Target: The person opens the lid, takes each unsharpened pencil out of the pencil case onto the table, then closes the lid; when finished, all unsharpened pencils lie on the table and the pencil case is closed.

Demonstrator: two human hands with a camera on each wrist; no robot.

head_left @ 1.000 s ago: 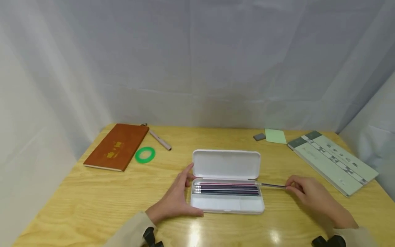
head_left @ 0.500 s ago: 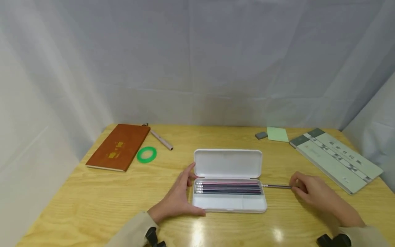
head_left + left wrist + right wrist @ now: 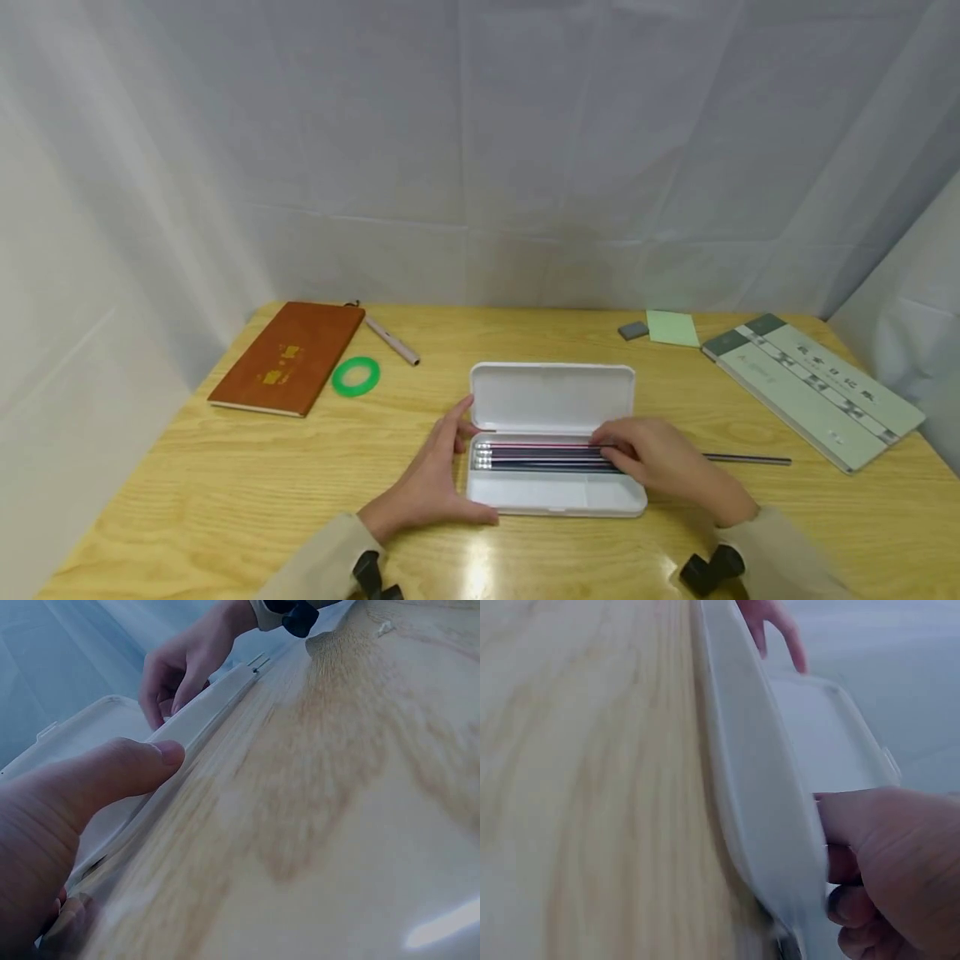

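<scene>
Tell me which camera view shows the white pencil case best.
The head view: it shows the white pencil case from above, lid and pencils included, though the right hand hides part. Both wrist views show only its outer wall slantwise and part of the lid; pencils inside can't be made out.

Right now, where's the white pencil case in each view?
Head: white pencil case sits below and right of centre.
Left wrist: slants from the left up to upper centre, partly behind the left hand.
Right wrist: runs from top centre down almost to the bottom.
Shared landmark: right hand.
</scene>
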